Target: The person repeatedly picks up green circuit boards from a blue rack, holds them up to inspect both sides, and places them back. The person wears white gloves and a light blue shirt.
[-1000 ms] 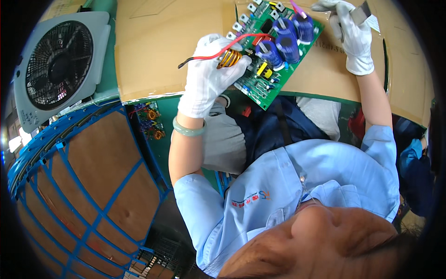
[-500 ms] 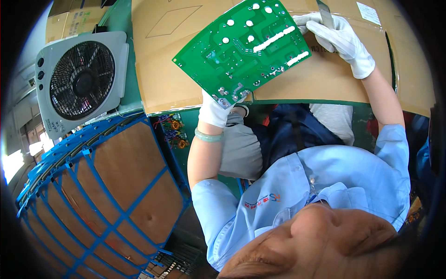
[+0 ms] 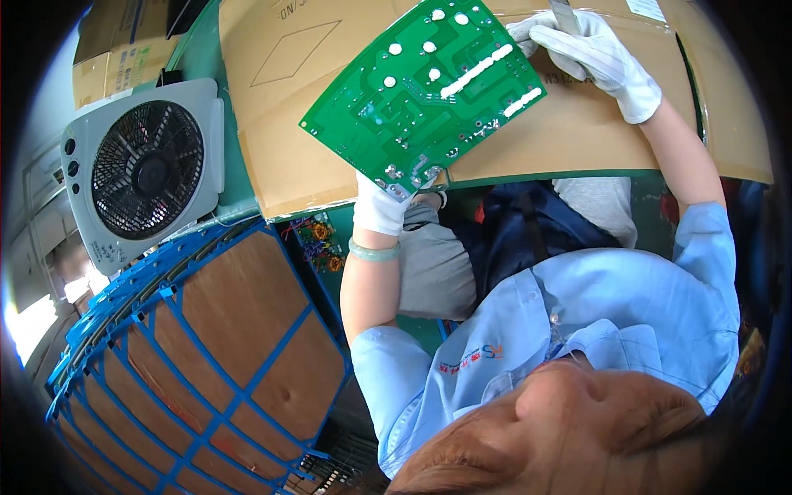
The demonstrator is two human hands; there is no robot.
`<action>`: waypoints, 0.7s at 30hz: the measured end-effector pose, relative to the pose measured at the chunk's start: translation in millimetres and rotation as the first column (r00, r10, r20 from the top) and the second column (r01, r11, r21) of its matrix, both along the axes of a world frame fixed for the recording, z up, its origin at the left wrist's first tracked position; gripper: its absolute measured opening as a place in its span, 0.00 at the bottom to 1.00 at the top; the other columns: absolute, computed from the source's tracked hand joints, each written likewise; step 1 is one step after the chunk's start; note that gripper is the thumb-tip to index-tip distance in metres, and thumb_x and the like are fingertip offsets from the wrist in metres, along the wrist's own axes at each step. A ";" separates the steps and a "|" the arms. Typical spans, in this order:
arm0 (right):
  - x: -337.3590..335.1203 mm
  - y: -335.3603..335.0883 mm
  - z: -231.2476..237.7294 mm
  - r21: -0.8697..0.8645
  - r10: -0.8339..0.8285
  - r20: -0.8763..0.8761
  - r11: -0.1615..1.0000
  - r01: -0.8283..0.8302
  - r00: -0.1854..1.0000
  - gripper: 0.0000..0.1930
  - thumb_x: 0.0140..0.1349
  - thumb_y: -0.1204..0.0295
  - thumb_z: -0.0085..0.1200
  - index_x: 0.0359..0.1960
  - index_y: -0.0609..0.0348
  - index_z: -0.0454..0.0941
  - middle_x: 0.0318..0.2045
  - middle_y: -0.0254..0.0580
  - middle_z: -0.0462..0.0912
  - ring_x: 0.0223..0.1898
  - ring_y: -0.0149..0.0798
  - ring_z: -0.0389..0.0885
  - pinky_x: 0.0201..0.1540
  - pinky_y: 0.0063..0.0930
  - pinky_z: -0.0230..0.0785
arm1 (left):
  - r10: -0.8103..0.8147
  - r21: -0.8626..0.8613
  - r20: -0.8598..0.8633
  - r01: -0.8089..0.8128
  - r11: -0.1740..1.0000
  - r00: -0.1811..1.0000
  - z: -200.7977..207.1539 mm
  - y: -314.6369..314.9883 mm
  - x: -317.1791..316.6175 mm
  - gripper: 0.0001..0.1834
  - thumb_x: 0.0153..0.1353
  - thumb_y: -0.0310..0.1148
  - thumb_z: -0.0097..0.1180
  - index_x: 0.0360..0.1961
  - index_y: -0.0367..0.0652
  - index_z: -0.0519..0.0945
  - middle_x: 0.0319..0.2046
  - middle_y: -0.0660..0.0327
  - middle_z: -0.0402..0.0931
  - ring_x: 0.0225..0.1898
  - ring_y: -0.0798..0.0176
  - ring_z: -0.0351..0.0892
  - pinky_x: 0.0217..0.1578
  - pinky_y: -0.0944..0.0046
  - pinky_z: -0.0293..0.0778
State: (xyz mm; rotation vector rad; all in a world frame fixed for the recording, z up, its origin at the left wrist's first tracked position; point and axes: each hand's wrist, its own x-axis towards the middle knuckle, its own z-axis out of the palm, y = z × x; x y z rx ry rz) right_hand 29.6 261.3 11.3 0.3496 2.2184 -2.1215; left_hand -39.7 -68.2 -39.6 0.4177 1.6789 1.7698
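Note:
My left hand, in a white glove, is closed on the near corner of a green circuit board. The board is tilted, its solder side showing, with white blobs and two white strips on it; most of my left fingers are hidden beneath it. Just past the board's right edge is my gloved right hand, closed with thumb and fingers pinched round a flat grey metal tool. The tool's upper end runs out of the picture, so its kind cannot be made out. Both hands are above brown cardboard.
A grey box fan stands at the left, with a cardboard carton behind it. Nearer is a blue-framed rack with brown panels. Small parts with copper-coloured coils lie between the rack and my left forearm.
The whole view has shifted slightly, the fan now sitting lower. The board appears a little farther left. Both hands keep their grips, and the right hand's pose looks almost the same.

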 end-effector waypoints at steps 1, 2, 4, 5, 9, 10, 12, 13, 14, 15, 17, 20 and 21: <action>-0.3 1.5 -0.4 -0.016 0.013 -0.002 1.000 -0.013 1.000 0.10 0.64 0.66 0.56 0.39 0.58 0.85 0.22 0.30 0.81 0.15 0.21 0.65 0.17 0.18 0.57 | -0.030 -0.054 -0.053 0.027 0.998 0.998 -2.5 -3.1 -1.8 0.28 0.71 0.51 0.36 0.63 0.43 0.66 0.60 0.50 0.68 0.57 0.45 0.72 0.53 0.41 0.73; -0.2 2.5 -0.7 -0.031 0.026 -0.004 0.999 -0.026 1.000 0.10 0.64 0.66 0.56 0.39 0.58 0.85 0.22 0.30 0.81 0.15 0.21 0.64 0.17 0.18 0.57 | -0.040 -0.080 -0.067 0.035 0.996 0.997 -3.0 -5.0 -2.1 0.28 0.71 0.51 0.36 0.63 0.43 0.66 0.60 0.50 0.68 0.57 0.45 0.72 0.53 0.42 0.74; 0.6 3.2 0.1 -0.101 0.017 0.006 0.995 -0.017 1.000 0.10 0.64 0.66 0.56 0.38 0.58 0.84 0.23 0.30 0.81 0.16 0.21 0.65 0.18 0.18 0.57 | -0.042 -0.103 -0.055 0.036 0.994 0.998 2.6 -5.6 -0.6 0.27 0.71 0.50 0.37 0.63 0.43 0.66 0.60 0.50 0.69 0.56 0.45 0.73 0.53 0.42 0.74; 1.7 3.6 -0.7 -0.136 0.013 0.011 0.991 -0.011 1.000 0.10 0.65 0.66 0.56 0.38 0.58 0.84 0.23 0.30 0.81 0.16 0.22 0.65 0.19 0.18 0.58 | -0.048 -0.109 -0.067 0.041 0.993 0.997 3.3 -5.8 -0.3 0.27 0.71 0.49 0.37 0.63 0.43 0.65 0.60 0.50 0.69 0.56 0.46 0.73 0.52 0.43 0.75; -1.3 14.8 -28.9 -0.180 0.123 -0.203 0.971 -0.160 0.971 0.19 0.67 0.61 0.50 0.46 0.67 0.81 0.15 0.31 0.76 0.15 0.21 0.64 0.36 0.20 0.67 | 0.050 0.115 0.318 -0.091 0.989 0.947 3.8 -2.9 -2.4 0.28 0.57 0.33 0.58 0.60 0.43 0.70 0.54 0.56 0.75 0.53 0.56 0.76 0.51 0.55 0.75; -1.5 14.9 -28.9 -0.188 0.134 -0.190 0.967 -0.170 0.973 0.19 0.67 0.62 0.50 0.46 0.68 0.81 0.16 0.33 0.77 0.15 0.21 0.65 0.36 0.20 0.68 | 0.096 0.190 0.520 -0.225 0.956 0.849 5.4 0.5 -3.1 0.32 0.50 0.26 0.68 0.58 0.43 0.72 0.52 0.59 0.78 0.52 0.61 0.78 0.50 0.61 0.76; -2.3 14.3 -26.8 -0.201 0.159 -0.180 0.960 -0.195 0.971 0.19 0.67 0.62 0.50 0.46 0.68 0.81 0.19 0.35 0.80 0.17 0.21 0.67 0.37 0.20 0.68 | 0.118 0.186 0.551 -0.260 0.948 0.826 9.7 2.4 -1.3 0.31 0.50 0.27 0.68 0.58 0.44 0.72 0.52 0.59 0.78 0.52 0.61 0.78 0.51 0.60 0.75; -3.0 13.2 -24.5 -0.205 0.173 -0.184 0.956 -0.210 0.967 0.19 0.67 0.62 0.50 0.46 0.68 0.81 0.22 0.37 0.82 0.18 0.22 0.69 0.37 0.19 0.69 | 0.125 0.186 0.563 -0.273 0.944 0.817 10.4 2.6 -0.8 0.31 0.51 0.27 0.68 0.58 0.44 0.72 0.52 0.59 0.78 0.52 0.61 0.78 0.51 0.60 0.75; -4.1 13.7 -26.6 -0.214 0.174 -0.203 0.952 -0.217 0.964 0.18 0.67 0.62 0.51 0.45 0.67 0.82 0.26 0.39 0.83 0.17 0.21 0.67 0.30 0.18 0.63 | 0.123 0.189 0.569 -0.275 0.943 0.813 7.7 0.8 -0.8 0.31 0.51 0.28 0.68 0.58 0.44 0.72 0.52 0.59 0.78 0.52 0.61 0.78 0.51 0.60 0.75; -4.1 15.0 -30.8 -0.220 0.170 -0.221 0.951 -0.219 0.960 0.18 0.66 0.61 0.52 0.43 0.67 0.82 0.29 0.41 0.84 0.16 0.21 0.65 0.23 0.18 0.57 | 0.115 0.194 0.575 -0.271 0.943 0.810 4.2 -0.1 -1.6 0.31 0.51 0.28 0.68 0.58 0.44 0.72 0.52 0.60 0.78 0.52 0.61 0.78 0.50 0.60 0.75; -3.5 15.9 -33.7 -0.239 0.154 -0.247 0.947 -0.214 0.957 0.18 0.66 0.61 0.53 0.42 0.66 0.82 0.33 0.42 0.85 0.15 0.21 0.64 0.16 0.17 0.52 | 0.076 0.126 0.340 -0.125 0.984 0.937 -3.7 -4.8 -2.7 0.28 0.58 0.33 0.58 0.60 0.44 0.69 0.55 0.57 0.74 0.54 0.57 0.76 0.51 0.56 0.75; -3.7 14.2 -33.9 -0.270 0.136 -0.265 0.940 -0.209 0.955 0.18 0.65 0.61 0.53 0.42 0.67 0.82 0.32 0.41 0.85 0.15 0.20 0.63 0.16 0.17 0.51 | -0.121 -0.131 -0.187 0.097 0.987 0.975 -9.4 -15.7 -3.8 0.24 0.72 0.43 0.39 0.64 0.43 0.63 0.61 0.51 0.67 0.58 0.48 0.71 0.53 0.46 0.75; -3.2 14.2 -34.2 -0.274 0.136 -0.266 0.938 -0.210 0.954 0.18 0.65 0.61 0.54 0.42 0.67 0.82 0.32 0.41 0.85 0.15 0.20 0.63 0.16 0.17 0.51 | -0.146 -0.137 -0.199 0.120 0.983 0.969 -8.8 -16.5 -4.3 0.24 0.72 0.42 0.39 0.64 0.43 0.63 0.61 0.51 0.67 0.58 0.48 0.71 0.54 0.45 0.74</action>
